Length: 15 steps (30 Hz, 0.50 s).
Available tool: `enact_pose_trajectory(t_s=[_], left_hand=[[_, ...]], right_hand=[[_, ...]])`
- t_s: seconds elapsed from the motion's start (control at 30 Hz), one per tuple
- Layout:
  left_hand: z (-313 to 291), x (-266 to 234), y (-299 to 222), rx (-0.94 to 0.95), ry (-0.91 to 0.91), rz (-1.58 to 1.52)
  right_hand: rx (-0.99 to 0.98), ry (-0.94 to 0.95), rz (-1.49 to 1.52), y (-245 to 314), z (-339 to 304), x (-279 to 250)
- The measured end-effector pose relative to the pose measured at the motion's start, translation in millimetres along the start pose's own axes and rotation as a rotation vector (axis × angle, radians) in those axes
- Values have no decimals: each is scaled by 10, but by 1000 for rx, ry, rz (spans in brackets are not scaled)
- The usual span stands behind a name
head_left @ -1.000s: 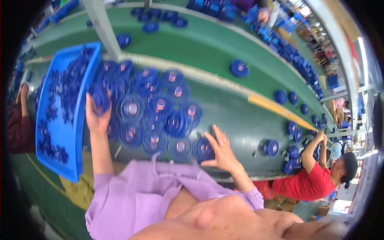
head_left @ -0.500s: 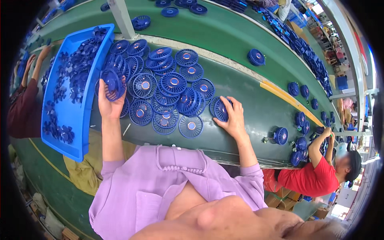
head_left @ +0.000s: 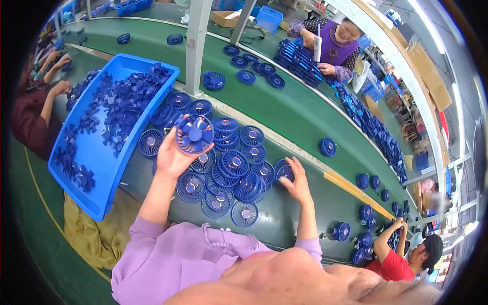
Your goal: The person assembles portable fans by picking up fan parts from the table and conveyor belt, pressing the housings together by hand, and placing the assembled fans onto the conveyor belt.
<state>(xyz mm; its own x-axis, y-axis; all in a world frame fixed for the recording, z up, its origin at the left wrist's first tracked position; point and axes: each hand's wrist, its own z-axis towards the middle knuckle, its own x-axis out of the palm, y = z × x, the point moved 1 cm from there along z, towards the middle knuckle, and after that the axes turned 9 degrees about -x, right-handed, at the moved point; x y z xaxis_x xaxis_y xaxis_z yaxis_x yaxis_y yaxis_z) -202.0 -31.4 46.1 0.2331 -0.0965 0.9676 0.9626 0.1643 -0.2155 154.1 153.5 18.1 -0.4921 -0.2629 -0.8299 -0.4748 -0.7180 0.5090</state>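
Note:
My left hand (head_left: 173,156) is closed around the rim of a round blue fan grille (head_left: 184,144), raised above the left part of the pile. A blue fan blade (head_left: 195,133) with a round hub sits inside it, facing up. My right hand (head_left: 300,187) has its thumb and fingers at the rim of another blue fan grille (head_left: 282,169), at the pile's right edge on the worktop. Between my hands lie several overlapping fan grilles (head_left: 235,162), many with a copper-edged disc in the middle.
A blue tray (head_left: 109,179) of loose fan blades (head_left: 124,109) stands at the left. Beyond the worktop runs a green conveyor (head_left: 300,119) carrying fan parts. A grey post (head_left: 195,48) rises behind the pile. Co-workers sit left, right and across; assembled fan heads (head_left: 341,231) lie to the right.
My left hand has lifted its grille and turned it, so the blade inside now faces up. My right hand has slid its grille slightly farther from me. The view has shifted, showing a co-worker opposite.

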Motion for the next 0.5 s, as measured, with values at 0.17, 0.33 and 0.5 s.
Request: enact_pose_trajectory(t_s=[0.17,0.33,0.5], left_hand=[[301,95,47,-82,48,-55],[780,52,117,-144,54,-102],[1120,55,199,-89,-82,-100]], right_hand=[[-177,-124,-72,52,1095,-147],[-232,-146,-175,-473,2566,179],[72,-219,-429,-882,3432,361]])
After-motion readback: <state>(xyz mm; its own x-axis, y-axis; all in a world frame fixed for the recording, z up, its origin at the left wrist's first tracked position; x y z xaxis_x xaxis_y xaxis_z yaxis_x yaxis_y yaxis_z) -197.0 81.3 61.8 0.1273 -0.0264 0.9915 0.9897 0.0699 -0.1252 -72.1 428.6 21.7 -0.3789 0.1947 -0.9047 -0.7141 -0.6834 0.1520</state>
